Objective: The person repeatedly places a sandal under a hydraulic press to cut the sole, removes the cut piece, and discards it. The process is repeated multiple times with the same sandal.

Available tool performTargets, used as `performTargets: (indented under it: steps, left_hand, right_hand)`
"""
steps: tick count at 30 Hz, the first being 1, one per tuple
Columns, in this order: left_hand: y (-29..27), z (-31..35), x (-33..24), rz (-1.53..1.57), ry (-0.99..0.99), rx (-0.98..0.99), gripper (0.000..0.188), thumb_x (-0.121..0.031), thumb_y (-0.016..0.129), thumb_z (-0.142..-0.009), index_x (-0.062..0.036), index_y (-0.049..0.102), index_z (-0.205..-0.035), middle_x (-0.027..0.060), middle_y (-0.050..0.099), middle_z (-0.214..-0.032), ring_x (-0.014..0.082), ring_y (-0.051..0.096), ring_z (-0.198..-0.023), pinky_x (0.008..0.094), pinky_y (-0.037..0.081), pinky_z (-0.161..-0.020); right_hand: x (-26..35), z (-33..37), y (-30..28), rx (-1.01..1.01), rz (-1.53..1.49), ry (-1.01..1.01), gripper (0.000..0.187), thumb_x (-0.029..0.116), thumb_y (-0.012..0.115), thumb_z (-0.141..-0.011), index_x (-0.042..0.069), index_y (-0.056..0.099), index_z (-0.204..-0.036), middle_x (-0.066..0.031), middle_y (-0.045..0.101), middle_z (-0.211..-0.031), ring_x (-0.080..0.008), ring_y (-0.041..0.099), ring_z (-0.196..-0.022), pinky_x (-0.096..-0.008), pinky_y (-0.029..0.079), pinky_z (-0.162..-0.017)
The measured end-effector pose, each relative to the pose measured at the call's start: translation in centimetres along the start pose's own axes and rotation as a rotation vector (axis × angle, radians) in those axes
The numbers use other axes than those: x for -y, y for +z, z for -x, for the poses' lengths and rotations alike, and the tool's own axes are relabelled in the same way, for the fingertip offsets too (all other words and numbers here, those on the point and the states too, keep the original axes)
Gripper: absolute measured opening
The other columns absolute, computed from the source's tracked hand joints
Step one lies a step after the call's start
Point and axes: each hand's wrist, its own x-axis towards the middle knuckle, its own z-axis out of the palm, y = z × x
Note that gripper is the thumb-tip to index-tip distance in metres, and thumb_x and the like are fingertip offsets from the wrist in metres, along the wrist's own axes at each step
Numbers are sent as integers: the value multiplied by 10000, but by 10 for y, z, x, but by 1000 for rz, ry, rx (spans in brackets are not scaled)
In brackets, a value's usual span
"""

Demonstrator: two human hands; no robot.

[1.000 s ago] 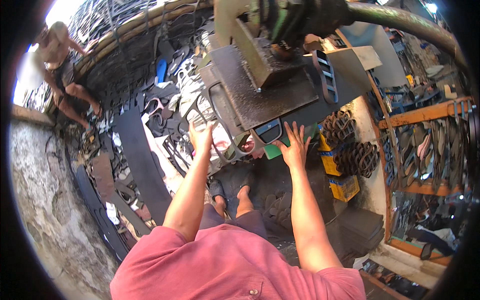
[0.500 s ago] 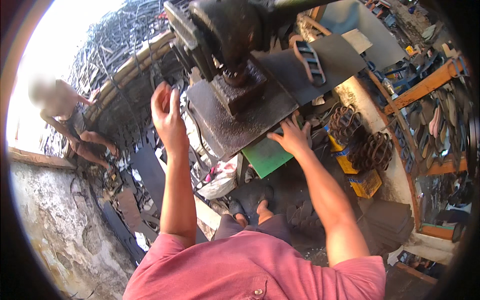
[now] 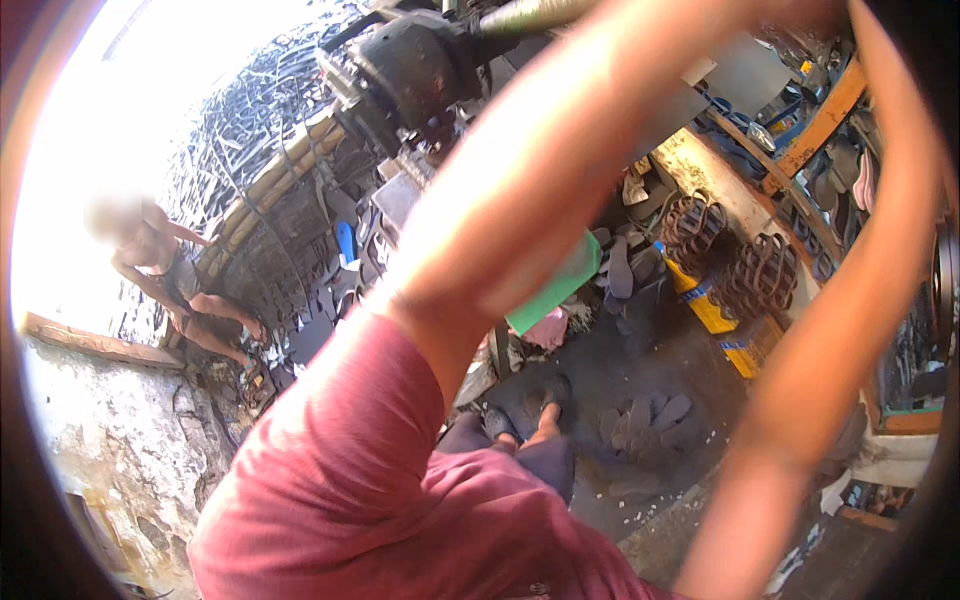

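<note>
Both my arms are raised toward the upper right. My left forearm (image 3: 560,140) crosses in front of the bench and hides much of it. At its end, a dark, blurred part of my left hand (image 3: 805,14) shows at the top edge, fingers unreadable. My right forearm (image 3: 845,350) rises along the right side; the right hand lies beyond the frame's top edge. Whatever either hand touches is hidden. Behind my left arm stands a dark, heavy metal press (image 3: 415,70). A green sheet or board (image 3: 560,285) shows below the arm.
Brown strappy bundles (image 3: 755,275) lie by yellow boxes (image 3: 710,320). Dark shoe soles (image 3: 650,425) are scattered on the floor near my feet. A wooden rack (image 3: 825,120) holds footwear parts at right. Another person (image 3: 165,260) sits at the far left beside heaped dark strips (image 3: 240,120).
My left hand has left the press's left side and swung to the upper right. My right hand has left the bench edge and moved up out of the frame. The view has shifted.
</note>
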Motion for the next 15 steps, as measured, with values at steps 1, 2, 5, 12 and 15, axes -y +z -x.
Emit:
performTargets:
  steps: [1, 2, 5, 12, 15]
  left_hand:
    - [46, 2, -17, 146, 26, 43, 297, -280, 544, -1003, -42, 716, -1045, 154, 711, -882, 251, 692, -850, 391, 560, -747]
    - [72, 25, -37, 176, 7, 76, 302, -286, 535, -1000, -45, 717, -1028, 157, 714, -854, 256, 692, -832, 391, 559, -735]
    - [253, 147, -41, -30, 350, -229, 195, -339, 605, -935, -230, 756, -878, -31, 686, -947, 201, 651, -974, 436, 429, -904]
    - [248, 295, -30, 473, 60, 72, 679, -432, 739, -927, -103, 489, -1465, 130, 552, -1466, 298, 458, -1443, 579, 228, -1264]
    - [240, 419, -18, 519, -912, 339, 862, -471, 742, -937, -61, 358, -1591, 213, 396, -1623, 397, 181, -1593, 626, 132, -1269]
  right_hand:
    - [-6, 51, -8, -48, 130, 42, 463, 569, 617, -990, 143, 737, -1126, -85, 721, -1138, -309, 635, -1023, -549, 405, -924]
    - [15, 98, -18, -135, 237, 139, 459, 570, 606, -998, 148, 734, -1128, -77, 722, -1133, -306, 638, -1002, -537, 416, -905]
    - [130, 311, -17, 748, 607, 836, 494, 527, 562, -1030, 119, 662, -1291, -148, 669, -1289, -363, 631, -1125, -563, 440, -949]
    - [86, 277, -68, 681, -104, 497, 657, 474, 810, -869, 148, 605, -1401, -122, 698, -1281, -362, 653, -1155, -522, 475, -957]
    - [29, 148, -118, 648, 196, 158, 621, 568, 694, -942, 169, 612, -1411, -114, 710, -1263, -338, 674, -1089, -482, 489, -912]
